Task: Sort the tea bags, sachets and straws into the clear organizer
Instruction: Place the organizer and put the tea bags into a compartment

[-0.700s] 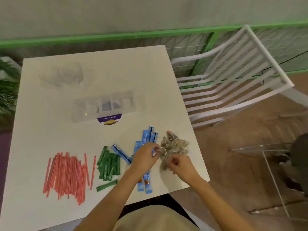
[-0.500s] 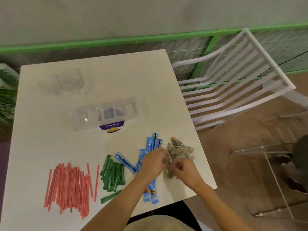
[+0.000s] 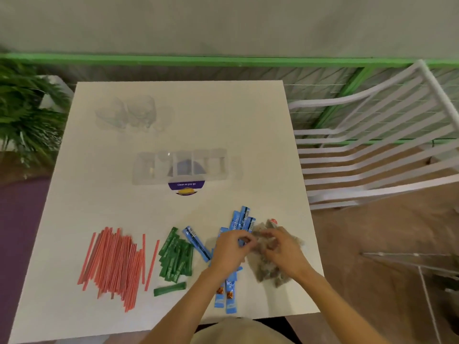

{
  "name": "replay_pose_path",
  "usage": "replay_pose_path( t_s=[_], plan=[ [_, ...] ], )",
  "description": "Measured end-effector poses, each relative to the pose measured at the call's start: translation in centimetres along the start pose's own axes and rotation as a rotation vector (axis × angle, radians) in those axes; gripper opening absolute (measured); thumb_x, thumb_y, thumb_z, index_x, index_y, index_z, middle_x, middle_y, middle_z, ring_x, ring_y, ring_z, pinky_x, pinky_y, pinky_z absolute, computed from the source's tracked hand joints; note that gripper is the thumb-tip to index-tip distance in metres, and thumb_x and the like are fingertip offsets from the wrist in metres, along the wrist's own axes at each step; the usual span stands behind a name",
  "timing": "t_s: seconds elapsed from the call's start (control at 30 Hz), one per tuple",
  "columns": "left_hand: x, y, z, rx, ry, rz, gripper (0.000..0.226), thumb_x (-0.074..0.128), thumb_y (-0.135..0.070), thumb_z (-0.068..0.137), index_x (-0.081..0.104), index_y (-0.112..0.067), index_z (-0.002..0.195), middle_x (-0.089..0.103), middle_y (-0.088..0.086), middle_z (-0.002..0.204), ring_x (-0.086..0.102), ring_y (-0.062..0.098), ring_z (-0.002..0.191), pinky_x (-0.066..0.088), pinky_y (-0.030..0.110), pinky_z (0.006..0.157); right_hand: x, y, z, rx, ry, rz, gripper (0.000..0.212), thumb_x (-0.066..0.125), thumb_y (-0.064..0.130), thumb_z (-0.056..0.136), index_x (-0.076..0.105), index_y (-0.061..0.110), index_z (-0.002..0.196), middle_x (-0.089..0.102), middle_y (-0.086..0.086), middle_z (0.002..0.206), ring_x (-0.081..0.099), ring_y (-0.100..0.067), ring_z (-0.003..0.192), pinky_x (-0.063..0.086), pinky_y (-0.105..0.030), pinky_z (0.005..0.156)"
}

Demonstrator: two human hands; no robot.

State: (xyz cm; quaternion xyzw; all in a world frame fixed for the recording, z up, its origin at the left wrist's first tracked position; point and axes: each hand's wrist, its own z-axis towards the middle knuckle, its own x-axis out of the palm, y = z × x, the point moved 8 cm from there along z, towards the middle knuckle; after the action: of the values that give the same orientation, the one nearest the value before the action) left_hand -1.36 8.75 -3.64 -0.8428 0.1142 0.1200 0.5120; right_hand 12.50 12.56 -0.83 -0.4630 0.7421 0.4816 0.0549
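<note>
Head view: left hand point(image 3: 229, 250) and right hand point(image 3: 283, 252), fingers curled, both pinching crinkly clear-wrapped tea bags point(image 3: 269, 269) beside glossy blue sachets point(image 3: 239, 220).

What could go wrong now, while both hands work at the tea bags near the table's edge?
1. The tea bags lie close to the table edge on the right; a tug might push some off.
2. The left hand rests over the blue sachets and may scatter them.
3. The clear organizer is far, so carried bags may drop.

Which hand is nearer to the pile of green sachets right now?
Left. The left hand sits just right of the green sachets, over the blue sachets. The right hand is farther right, on the tea bags.
</note>
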Motion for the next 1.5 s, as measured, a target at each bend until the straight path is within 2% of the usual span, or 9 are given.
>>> replay_pose_path(
  t_s=[0.13,0.3,0.5,0.6,0.73,0.93,1.1,1.23,1.5],
  plan=[
    [-1.5,-0.8,-0.2,-0.036,-0.009,-0.205,0.012,0.072,-0.017,0.086,0.072,-0.026,0.078,0.07,-0.007,0.076,0.059,0.01,0.046,0.055,0.026,0.058,0.3,0.0,1.6,0.035,0.14,0.059,0.06,0.062,0.054,0.063,0.066,0.027,0.116,0.058,0.02,0.107,0.058,-0.006,0.098,0.05,-0.031,0.089],
    [-2.4,-0.3,0.7,-0.12,-0.021,-0.354,0.011,0.072,-0.014,0.085,0.073,-0.023,0.08,0.072,0.0,0.08,0.066,0.014,0.059,0.053,0.024,0.058,0.2,0.1,3.4,0.008,0.186,0.148,0.011,0.073,0.024,0.078,0.072,0.012,0.079,0.068,-0.001,0.075,0.061,-0.012,0.069,0.051,-0.033,0.071],
    [-2.1,0.2,2.1,-0.181,-0.001,-0.367,0.01,0.062,-0.014,0.093,0.072,-0.014,0.091,0.073,0.003,0.085,0.064,0.015,0.057,0.052,0.023,0.058,-0.8,-0.2,3.6,0.065,0.164,0.29,0.009,0.065,0.006,0.081,0.065,-0.001,0.076,0.07,-0.015,0.077,0.069,-0.029,0.073,0.055,-0.041,0.074],
    [-2.6,-0.1,3.7,-0.066,-0.099,-0.021,0.018,0.06,-0.016,0.094,0.068,-0.023,0.109,0.07,-0.007,0.104,0.066,0.011,0.069,0.053,0.026,0.068,-1.6,-0.3,3.2,0.069,0.166,0.313,0.01,0.062,0.002,0.083,0.066,0.001,0.073,0.069,-0.011,0.073,0.067,-0.019,0.068,0.056,-0.034,0.071],
    [0.3,-1.3,6.4,0.148,0.072,0.52,0.042,0.063,-0.018,0.086,0.058,-0.027,0.128,0.054,-0.008,0.125,0.058,0.014,0.1,0.045,0.028,0.079,-3.1,-0.1,2.8,0.037,0.186,0.244,0.012,0.06,0.005,0.084,0.06,-0.004,0.076,0.059,-0.004,0.068,0.054,-0.009,0.061,0.046,-0.023,0.063],
    [2.9,-1.3,8.7,0.23,0.172,0.859,0.02,0.058,-0.026,0.089,0.07,-0.029,0.105,0.061,-0.005,0.108,0.056,0.019,0.099,0.038,0.034,0.09,-5.5,0.7,3.3,0.009,0.176,0.316,0.016,0.06,0.001,0.086,0.063,0.009,0.072,0.065,0.003,0.067,0.062,-0.008,0.064,0.046,-0.018,0.063],
    [0.7,-0.6,8.5,0.047,0.088,0.4,0.011,0.068,-0.029,0.086,0.076,-0.022,0.086,0.064,-0.01,0.078,0.058,0.008,0.07,0.039,0.019,0.063,-6.5,1.8,5.5,-0.05,0.146,0.333,0.009,0.063,0.002,0.085,0.062,0.002,0.076,0.067,-0.016,0.074,0.066,-0.023,0.07,0.047,-0.02,0.063],
    [-2.1,-1.8,7.0,0.007,-0.043,-0.016,0.003,0.075,-0.014,0.081,0.077,-0.014,0.084,0.066,-0.015,0.067,0.058,-0.001,0.058,0.047,0.014,0.063,-6.8,3.7,7.7,-0.107,0.132,0.394,0.005,0.069,-0.001,0.081,0.064,-0.002,0.082,0.071,-0.019,0.077,0.068,-0.033,0.071,0.052,-0.028,0.067],
    [-6.3,-2.5,5.2,-0.028,-0.106,-0.297,0.02,0.074,-0.003,0.081,0.076,-0.023,0.078,0.075,-0.006,0.08,0.071,0.02,0.078,0.058,0.029,0.076,-6.9,9.2,13.5,-0.183,0.094,0.39,0.007,0.069,-0.005,0.081,0.064,-0.002,0.084,0.071,-0.026,0.079,0.068,-0.026,0.067,0.048,-0.026,0.06]
  ],
)
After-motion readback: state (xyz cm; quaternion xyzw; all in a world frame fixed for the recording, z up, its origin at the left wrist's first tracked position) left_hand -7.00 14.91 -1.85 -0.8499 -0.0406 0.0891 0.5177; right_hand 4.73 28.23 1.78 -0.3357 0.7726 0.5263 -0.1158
